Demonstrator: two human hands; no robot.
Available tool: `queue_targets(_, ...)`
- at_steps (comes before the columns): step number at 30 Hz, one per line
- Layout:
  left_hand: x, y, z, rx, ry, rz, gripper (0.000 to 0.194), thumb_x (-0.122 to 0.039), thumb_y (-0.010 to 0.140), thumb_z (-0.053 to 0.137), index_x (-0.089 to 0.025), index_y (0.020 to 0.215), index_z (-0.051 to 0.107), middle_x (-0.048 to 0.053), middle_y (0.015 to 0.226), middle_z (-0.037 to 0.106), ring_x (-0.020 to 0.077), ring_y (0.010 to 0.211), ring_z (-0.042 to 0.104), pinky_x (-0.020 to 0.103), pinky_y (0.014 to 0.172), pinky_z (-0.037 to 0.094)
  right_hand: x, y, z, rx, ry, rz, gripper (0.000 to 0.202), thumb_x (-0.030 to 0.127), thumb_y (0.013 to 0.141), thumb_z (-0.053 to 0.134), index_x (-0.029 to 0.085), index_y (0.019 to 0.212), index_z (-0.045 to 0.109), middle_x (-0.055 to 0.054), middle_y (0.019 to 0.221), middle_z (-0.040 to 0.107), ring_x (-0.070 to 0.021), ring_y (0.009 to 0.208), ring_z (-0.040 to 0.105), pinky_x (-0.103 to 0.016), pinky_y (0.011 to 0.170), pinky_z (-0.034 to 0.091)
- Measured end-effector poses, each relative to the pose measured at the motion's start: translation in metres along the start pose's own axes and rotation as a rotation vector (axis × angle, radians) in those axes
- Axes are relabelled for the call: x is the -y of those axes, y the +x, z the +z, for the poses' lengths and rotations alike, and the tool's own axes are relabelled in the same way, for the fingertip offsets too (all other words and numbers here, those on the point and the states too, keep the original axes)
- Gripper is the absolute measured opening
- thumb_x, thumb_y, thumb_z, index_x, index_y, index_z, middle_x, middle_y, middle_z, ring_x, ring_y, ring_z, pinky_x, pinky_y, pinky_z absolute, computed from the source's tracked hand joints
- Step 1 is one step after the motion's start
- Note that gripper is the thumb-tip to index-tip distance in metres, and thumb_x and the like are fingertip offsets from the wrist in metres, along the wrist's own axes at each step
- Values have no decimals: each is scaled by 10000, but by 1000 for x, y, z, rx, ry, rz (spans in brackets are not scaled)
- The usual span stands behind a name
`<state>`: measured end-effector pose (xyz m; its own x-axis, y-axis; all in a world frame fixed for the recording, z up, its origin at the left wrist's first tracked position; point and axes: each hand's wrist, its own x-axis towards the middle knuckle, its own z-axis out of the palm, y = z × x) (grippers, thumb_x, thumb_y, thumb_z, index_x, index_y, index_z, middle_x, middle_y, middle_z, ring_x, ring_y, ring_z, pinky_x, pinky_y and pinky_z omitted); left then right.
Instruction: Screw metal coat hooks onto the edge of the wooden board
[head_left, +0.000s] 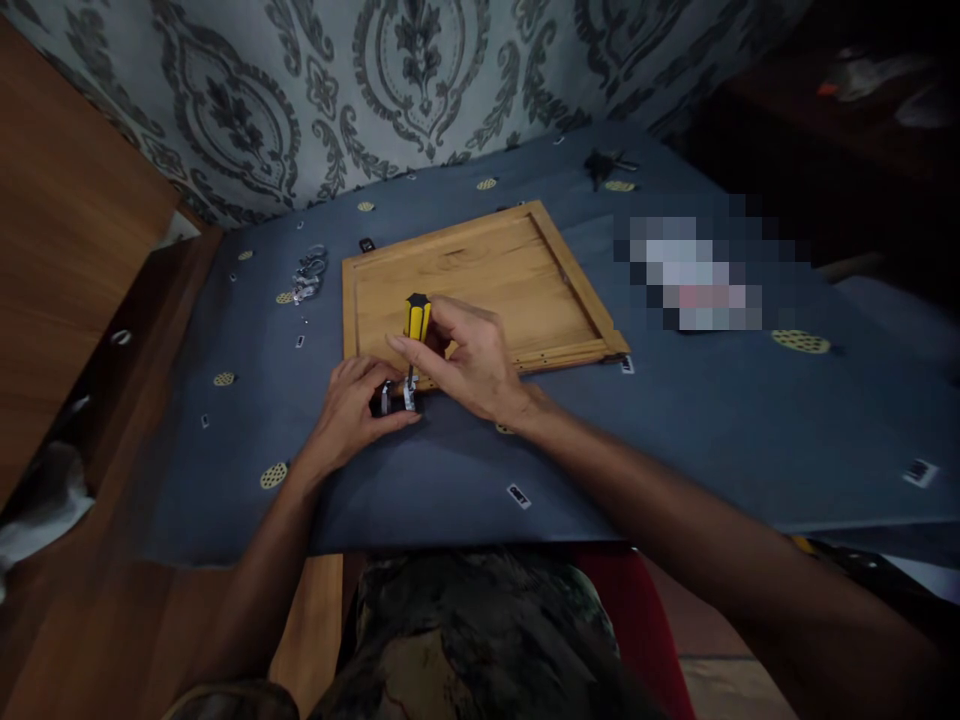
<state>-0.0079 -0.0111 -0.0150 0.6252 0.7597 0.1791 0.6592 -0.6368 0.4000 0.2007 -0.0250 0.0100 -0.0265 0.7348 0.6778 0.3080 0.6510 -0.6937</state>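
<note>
At the near edge of the wooden panel (461,280), the left hand (351,405) clasps a likely rigid metal fitting (409,396), the right hand (480,362) a screwdriver (415,330), best held by its handle (417,315).

Two bare hands near the centre: one left hand (352,405), one right hand (480,360). There too, one yellow-and-black screwdriver (417,322) and one metal hinge (409,395). Mid-frame, one framed wooden panel (472,275). Left of centre, one heap of metal fittings (309,278), too jumbled to count.
</note>
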Motion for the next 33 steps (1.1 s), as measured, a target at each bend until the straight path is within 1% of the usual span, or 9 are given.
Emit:
queue_targets(4,0,0,0,-5,-4,-2,388,-535,856,811,-247,1071,666,53,1151,712,299,1118,637,487,1029,465,-1,-1,1,4,27,-3,394,412,995,627,243,732,388,56,693,429,-110,637,425,-265,636,379)
queue_targets(8,-1,0,0,-13,-11,-2,397,-535,851,815,-247,1083,672,54,1149,707,302,1126,632,481,1027,469,-2,-1,2,38,47,26,412,453,993,621,243,729,384,55,693,450,-108,630,419,-264,627,371)
queue_targets(12,-1,0,0,-23,-13,0,387,-521,834,836,-237,1046,682,50,1109,707,294,1080,636,465,1012,475,-2,1,0,89,108,87,400,492,970,654,231,751,442,57,693,466,-106,625,428,-267,610,364)
queue_targets(16,-1,0,-1,-18,-16,2,386,-517,839,833,-239,1058,679,54,1151,704,299,1125,630,474,1042,463,0,3,-5,181,175,136,315,457,969,646,223,809,509,50,711,500,-113,647,479,-262,603,380)
queue_targets(20,-1,1,-1,0,-9,-16,390,-513,837,834,-246,1069,670,51,1155,702,298,1131,626,490,1054,460,0,4,-7,229,190,109,296,412,986,602,211,785,522,42,706,500,-113,656,483,-260,605,382)
queue_targets(23,-2,0,-1,1,-10,-17,371,-500,839,834,-245,1051,666,50,1136,706,296,1117,632,495,1044,465,-1,5,-6,208,170,88,351,438,990,611,210,746,501,49,680,484,-107,639,472,-255,600,369)
queue_targets(28,-2,-1,0,-36,-4,6,381,-502,850,825,-256,1095,670,51,1149,715,297,1113,639,478,1020,484,0,3,-2,118,109,43,498,575,974,633,232,692,407,53,655,471,-105,613,457,-257,580,358)
queue_targets(31,-2,-1,0,-33,-2,1,404,-517,856,814,-265,1137,672,58,1162,719,308,1128,641,487,1025,482,3,2,-2,82,79,-25,502,554,993,625,238,686,385,47,664,474,-107,612,453,-266,591,376)
queue_targets(33,-2,-1,0,-15,-6,-8,398,-528,857,808,-265,1125,675,60,1166,718,313,1144,637,492,1035,475,7,2,-4,27,42,-66,466,515,1005,627,238,700,409,44,676,474,-113,618,455,-275,604,390)
